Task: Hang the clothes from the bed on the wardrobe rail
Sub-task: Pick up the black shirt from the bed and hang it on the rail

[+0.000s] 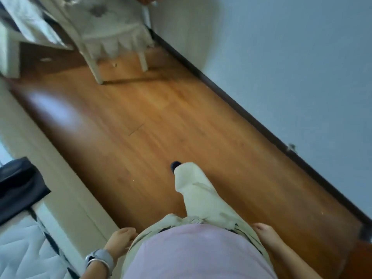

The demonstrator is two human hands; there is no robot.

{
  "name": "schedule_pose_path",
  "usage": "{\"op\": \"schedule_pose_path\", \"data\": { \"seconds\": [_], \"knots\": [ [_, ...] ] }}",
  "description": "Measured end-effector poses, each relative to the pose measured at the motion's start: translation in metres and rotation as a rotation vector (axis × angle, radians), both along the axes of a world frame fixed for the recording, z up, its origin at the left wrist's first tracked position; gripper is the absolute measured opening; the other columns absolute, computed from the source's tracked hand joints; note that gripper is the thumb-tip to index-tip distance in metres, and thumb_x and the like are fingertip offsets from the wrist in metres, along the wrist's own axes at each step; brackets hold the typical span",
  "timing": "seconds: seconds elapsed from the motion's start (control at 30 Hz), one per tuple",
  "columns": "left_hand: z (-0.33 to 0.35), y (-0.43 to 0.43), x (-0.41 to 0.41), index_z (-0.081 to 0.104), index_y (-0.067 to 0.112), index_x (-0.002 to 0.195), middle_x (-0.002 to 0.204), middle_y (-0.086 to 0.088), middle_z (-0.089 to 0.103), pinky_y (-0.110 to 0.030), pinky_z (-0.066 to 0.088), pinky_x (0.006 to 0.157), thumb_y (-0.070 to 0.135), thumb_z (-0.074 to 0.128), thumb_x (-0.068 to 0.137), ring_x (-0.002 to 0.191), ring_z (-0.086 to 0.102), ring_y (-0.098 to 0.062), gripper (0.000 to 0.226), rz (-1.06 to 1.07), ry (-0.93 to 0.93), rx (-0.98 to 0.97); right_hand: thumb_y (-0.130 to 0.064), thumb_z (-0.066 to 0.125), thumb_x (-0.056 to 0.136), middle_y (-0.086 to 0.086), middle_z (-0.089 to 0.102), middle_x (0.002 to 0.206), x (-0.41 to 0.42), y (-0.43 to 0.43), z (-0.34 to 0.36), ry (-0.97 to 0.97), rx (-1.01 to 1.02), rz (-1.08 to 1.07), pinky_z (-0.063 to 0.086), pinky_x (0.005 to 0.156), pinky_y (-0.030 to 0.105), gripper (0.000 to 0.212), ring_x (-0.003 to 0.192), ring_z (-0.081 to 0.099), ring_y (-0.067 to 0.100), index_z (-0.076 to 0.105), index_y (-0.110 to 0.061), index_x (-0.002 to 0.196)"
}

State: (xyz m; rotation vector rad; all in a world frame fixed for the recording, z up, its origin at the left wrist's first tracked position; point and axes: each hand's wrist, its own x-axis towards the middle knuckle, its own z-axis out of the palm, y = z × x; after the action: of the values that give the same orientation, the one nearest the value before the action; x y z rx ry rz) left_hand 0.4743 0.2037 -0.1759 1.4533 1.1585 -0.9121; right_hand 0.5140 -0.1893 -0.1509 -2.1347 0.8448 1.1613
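I am looking down at the wooden floor [141,121] while walking, one leg in cream trousers stepping forward. My left hand [120,241] hangs at my side with loosely curled fingers and holds nothing; a watch and bangle sit on its wrist. My right hand [265,235] hangs by my right hip, also with nothing in it. At the lower left is the bed [22,254] with a white quilted cover, and a dark garment [18,188] lies on its edge. No wardrobe rail is in view.
A white chair [114,37] with a frilled seat cover stands at the top, near the pale blue wall [281,67] and its dark skirting board. A white cabinet front [50,158] runs along the left beside the bed.
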Motion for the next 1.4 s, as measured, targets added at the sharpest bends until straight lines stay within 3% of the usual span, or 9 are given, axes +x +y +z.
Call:
{"op": "schedule_pose_path", "data": {
  "seconds": [0.17, 0.3, 0.4, 0.57, 0.7, 0.87, 1.1, 1.23, 1.4],
  "knots": [
    [0.011, -0.001, 0.101, 0.059, 0.014, 0.095, 0.091, -0.005, 0.061, -0.028, 0.040, 0.069, 0.017, 0.048, 0.094, 0.079, 0.055, -0.017, 0.012, 0.299, -0.156, 0.044, -0.011, 0.048, 0.093, 0.020, 0.066, 0.114, 0.155, 0.017, -0.008, 0.062, -0.013, 0.282, 0.044, 0.089, 0.034, 0.026, 0.099, 0.059, 0.026, 0.069, 0.003, 0.099],
    [0.025, 0.025, 0.130, 0.061, 0.019, 0.095, 0.097, -0.004, 0.064, -0.030, 0.043, 0.080, 0.018, 0.051, 0.092, 0.089, 0.058, -0.019, 0.011, 0.521, -0.197, 0.125, -0.013, 0.045, 0.093, 0.009, 0.063, 0.080, 0.278, 0.087, 0.004, 0.000, 0.005, 0.325, 0.042, 0.060, 0.029, 0.021, 0.070, 0.055, 0.020, 0.061, -0.004, 0.102],
    [0.027, 0.049, 0.119, 0.063, 0.018, 0.094, 0.101, -0.009, 0.065, -0.040, 0.046, 0.096, 0.015, 0.054, 0.090, 0.095, 0.059, -0.025, 0.010, 0.738, -0.134, 0.166, -0.016, 0.044, 0.095, 0.007, 0.062, 0.084, 0.361, 0.170, 0.009, -0.051, 0.087, 0.506, 0.039, 0.057, 0.026, 0.016, 0.073, 0.057, 0.019, 0.057, -0.010, 0.102],
    [0.019, 0.085, 0.105, 0.057, 0.006, 0.078, 0.072, -0.010, 0.053, -0.027, 0.033, 0.056, 0.000, 0.050, 0.090, 0.064, 0.044, -0.020, 0.015, 0.901, 0.018, 0.112, -0.014, 0.045, 0.095, 0.010, 0.062, 0.087, 0.462, 0.326, 0.021, -0.209, 0.215, 0.623, 0.040, 0.059, 0.026, 0.014, 0.078, 0.059, 0.024, 0.057, -0.010, 0.101],
    [0.002, 0.161, 0.120, 0.053, 0.011, 0.060, 0.072, -0.007, 0.054, -0.026, 0.034, 0.058, 0.003, 0.049, 0.090, 0.068, 0.044, -0.021, 0.031, 0.923, 0.028, 0.078, -0.013, 0.045, 0.095, 0.011, 0.061, 0.086, 0.496, 0.423, 0.021, -0.274, 0.233, 0.607, 0.040, 0.059, 0.026, 0.015, 0.082, 0.058, 0.027, 0.057, -0.008, 0.103],
    [0.009, 0.298, 0.173, 0.057, 0.008, 0.094, 0.079, -0.006, 0.058, -0.024, 0.039, 0.061, 0.005, 0.045, 0.094, 0.070, 0.052, -0.016, 0.013, 1.113, -0.107, 0.140, -0.011, 0.046, 0.094, 0.006, 0.058, 0.071, 0.483, 0.517, 0.015, -0.064, 0.142, 0.709, 0.036, 0.054, 0.024, 0.018, 0.061, 0.052, 0.018, 0.059, -0.001, 0.103],
    [0.033, 0.429, 0.235, 0.051, 0.005, 0.125, 0.113, -0.009, 0.059, -0.032, 0.038, 0.092, 0.015, 0.043, 0.096, 0.103, 0.054, -0.021, 0.032, 1.129, -0.296, 0.224, -0.019, 0.046, 0.095, 0.006, 0.063, 0.085, 0.520, 0.651, 0.039, -0.108, 0.236, 0.814, 0.045, 0.066, 0.028, 0.013, 0.084, 0.060, 0.023, 0.057, -0.013, 0.100],
    [0.012, 0.457, 0.249, 0.053, 0.000, 0.123, 0.110, -0.013, 0.061, -0.031, 0.037, 0.089, 0.010, 0.047, 0.094, 0.099, 0.055, -0.021, 0.032, 1.087, -0.170, 0.216, -0.020, 0.046, 0.095, 0.004, 0.063, 0.084, 0.560, 0.703, 0.030, -0.106, 0.173, 0.844, 0.048, 0.082, 0.038, 0.015, 0.085, 0.060, 0.024, 0.057, -0.012, 0.101],
    [-0.012, 0.494, 0.275, 0.055, -0.009, 0.117, 0.091, -0.014, 0.056, -0.026, 0.036, 0.065, 0.007, 0.045, 0.094, 0.069, 0.049, -0.019, 0.030, 1.221, 0.057, 0.132, -0.010, 0.052, 0.091, 0.012, 0.062, 0.100, 0.617, 0.766, 0.006, 0.007, 0.046, 0.975, 0.040, 0.071, 0.028, 0.022, 0.090, 0.052, 0.022, 0.065, 0.002, 0.104]
  ]
}}
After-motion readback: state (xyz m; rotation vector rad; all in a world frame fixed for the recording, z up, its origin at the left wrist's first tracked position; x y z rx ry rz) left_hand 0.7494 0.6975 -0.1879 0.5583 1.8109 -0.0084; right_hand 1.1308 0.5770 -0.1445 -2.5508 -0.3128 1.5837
